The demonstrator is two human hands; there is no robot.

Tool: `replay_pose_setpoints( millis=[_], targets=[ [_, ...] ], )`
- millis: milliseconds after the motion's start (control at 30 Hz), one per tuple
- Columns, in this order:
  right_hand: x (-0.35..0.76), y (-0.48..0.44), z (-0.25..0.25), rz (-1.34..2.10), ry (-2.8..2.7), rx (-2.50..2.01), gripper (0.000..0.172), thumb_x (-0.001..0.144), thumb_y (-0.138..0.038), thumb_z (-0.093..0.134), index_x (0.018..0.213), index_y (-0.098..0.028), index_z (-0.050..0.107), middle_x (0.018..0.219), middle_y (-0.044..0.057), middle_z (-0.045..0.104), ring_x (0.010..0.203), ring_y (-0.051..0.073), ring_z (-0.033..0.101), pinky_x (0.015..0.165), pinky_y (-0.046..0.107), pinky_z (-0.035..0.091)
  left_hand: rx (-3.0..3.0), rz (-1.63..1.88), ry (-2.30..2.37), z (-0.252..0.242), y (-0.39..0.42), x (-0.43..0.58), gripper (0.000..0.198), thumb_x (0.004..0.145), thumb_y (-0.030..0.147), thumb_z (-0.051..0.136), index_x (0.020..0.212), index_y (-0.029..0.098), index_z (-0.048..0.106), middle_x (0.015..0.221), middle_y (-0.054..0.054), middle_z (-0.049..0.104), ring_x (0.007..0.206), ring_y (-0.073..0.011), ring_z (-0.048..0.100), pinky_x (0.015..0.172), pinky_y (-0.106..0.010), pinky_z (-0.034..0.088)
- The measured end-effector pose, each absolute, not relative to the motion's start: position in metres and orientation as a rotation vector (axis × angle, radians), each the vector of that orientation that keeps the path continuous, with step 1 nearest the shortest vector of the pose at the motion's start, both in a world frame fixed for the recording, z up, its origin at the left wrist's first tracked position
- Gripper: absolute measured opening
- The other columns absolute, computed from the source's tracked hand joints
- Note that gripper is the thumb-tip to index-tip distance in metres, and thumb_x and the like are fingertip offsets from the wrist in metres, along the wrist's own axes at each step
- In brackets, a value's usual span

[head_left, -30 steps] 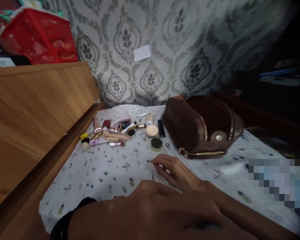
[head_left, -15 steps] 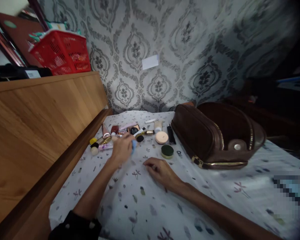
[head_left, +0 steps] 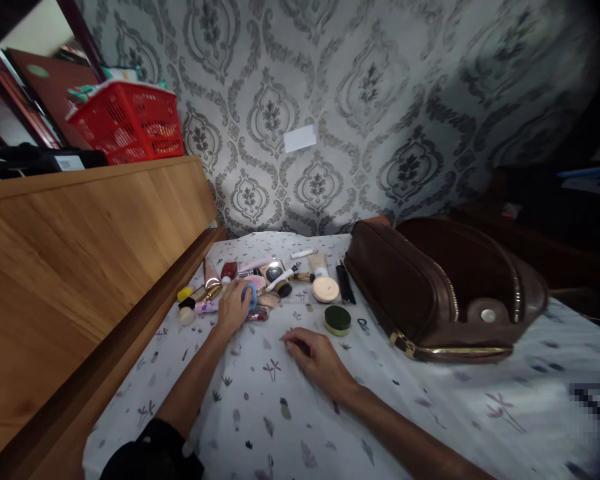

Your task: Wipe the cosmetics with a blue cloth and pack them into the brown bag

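On the printed cloth (head_left: pixel 300 440): cosmetics (head_left: pixel 275 273) lie in a loose, partly overlapping cluster toward the far left, and the brown cosmetic bag (head_left: pixel 395 280) stands well to their right, its zipped top gaping.
Left hand (head_left: pixel 234 308): at the near side of the cluster, back upward, its grip apparently closed on the blue rounded item (head_left: pixel 251 297).
Blue rounded item: at the fingertips, just beside the pink round piece (head_left: pixel 255 283); the hand covers part of it, so its exact kind cannot be told.
Right hand (head_left: pixel 313 353): on or just above the cloth, fingers loosely curled, grip slack, nothing visible in it.
Green-lidded jar (head_left: pixel 337 319): flat on the cloth beyond the right hand and apart from it, with the cream compact (head_left: pixel 325 289) behind and the black tube (head_left: pixel 345 283) near the bag.
Left-hand step: judged to be one-handed handling of the blue item among close neighbours.
Crowded spot: any next move here seems to call for a steady hold and a careful finger path, since nearby pieces could easily be nudged.
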State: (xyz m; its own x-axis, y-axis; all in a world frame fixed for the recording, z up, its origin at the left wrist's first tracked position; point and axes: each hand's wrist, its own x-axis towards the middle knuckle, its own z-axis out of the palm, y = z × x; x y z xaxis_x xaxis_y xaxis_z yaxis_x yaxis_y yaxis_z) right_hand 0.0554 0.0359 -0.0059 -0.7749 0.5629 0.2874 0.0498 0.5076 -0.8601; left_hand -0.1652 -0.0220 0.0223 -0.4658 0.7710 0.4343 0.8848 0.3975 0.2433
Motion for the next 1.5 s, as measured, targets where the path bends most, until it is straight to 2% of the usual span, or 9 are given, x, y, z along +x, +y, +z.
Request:
replay_pose_setpoints(
  millis=[133, 267, 433, 1133, 1367, 1500],
  targets=[
    [0.055, 0.036, -0.005, 1.258, -2.193, -0.488, 0.023, 0.084, -0.025, 0.049, 0.088, -0.018, 0.071, 0.081, 0.005, 0.072, 0.073, 0.019, 0.063, 0.068, 0.030, 0.049, -1.624, -0.684, -2.277, 0.012, -0.036, -0.142, 0.030, 0.099, 0.029, 0.042, 0.120, 0.023, 0.062, 0.119, -0.005, 0.063, 0.114, -0.0187, 0.057, 0.098, -0.032, 0.046],
    [0.055, 0.036, -0.007, 1.276, -2.194, -0.478, 0.022, 0.084, -0.026, 0.050, 0.087, -0.018, 0.070, 0.078, 0.005, 0.070, 0.071, 0.020, 0.063, 0.067, 0.030, 0.050, -1.769, -0.630, -2.189, 0.009, -0.031, -0.122, 0.028, 0.100, 0.027, 0.041, 0.118, 0.022, 0.062, 0.113, -0.006, 0.065, 0.109, -0.0187, 0.059, 0.094, -0.032, 0.047],
    [0.055, 0.037, -0.009, 1.267, -2.189, -0.486, 0.023, 0.084, -0.028, 0.050, 0.087, -0.018, 0.070, 0.078, 0.006, 0.070, 0.071, 0.020, 0.063, 0.068, 0.031, 0.050, -1.707, -0.540, -2.310, 0.015, -0.012, -0.115, 0.031, 0.101, 0.030, 0.039, 0.119, 0.022, 0.062, 0.113, -0.006, 0.065, 0.108, -0.0208, 0.058, 0.092, -0.033, 0.047],
    [0.055, 0.040, -0.010, 1.334, -2.153, -0.502, 0.027, 0.082, -0.034, 0.050, 0.086, -0.016, 0.070, 0.075, 0.005, 0.070, 0.068, 0.019, 0.061, 0.064, 0.029, 0.047, -1.667, -0.744, -2.307, 0.008, -0.003, -0.130, 0.031, 0.099, 0.025, 0.041, 0.123, 0.020, 0.061, 0.115, -0.008, 0.067, 0.110, -0.0214, 0.060, 0.095, -0.034, 0.046],
    [0.055, 0.041, -0.013, 1.350, -2.140, -0.492, 0.027, 0.082, -0.033, 0.051, 0.087, -0.016, 0.071, 0.076, 0.006, 0.070, 0.069, 0.019, 0.060, 0.065, 0.029, 0.046, -1.644, -0.778, -2.313, 0.003, -0.002, -0.133, 0.030, 0.098, 0.025, 0.043, 0.121, 0.022, 0.061, 0.117, -0.007, 0.068, 0.109, -0.0203, 0.061, 0.095, -0.031, 0.046],
    [0.054, 0.040, -0.016, 1.377, -2.113, -0.489, 0.026, 0.082, -0.029, 0.051, 0.089, -0.015, 0.072, 0.072, 0.004, 0.067, 0.065, 0.017, 0.058, 0.061, 0.027, 0.044, -1.481, -0.781, -2.409, 0.019, 0.013, -0.158, 0.034, 0.099, 0.024, 0.037, 0.125, 0.020, 0.058, 0.116, -0.008, 0.070, 0.103, -0.0205, 0.065, 0.092, -0.032, 0.048]
  ],
)
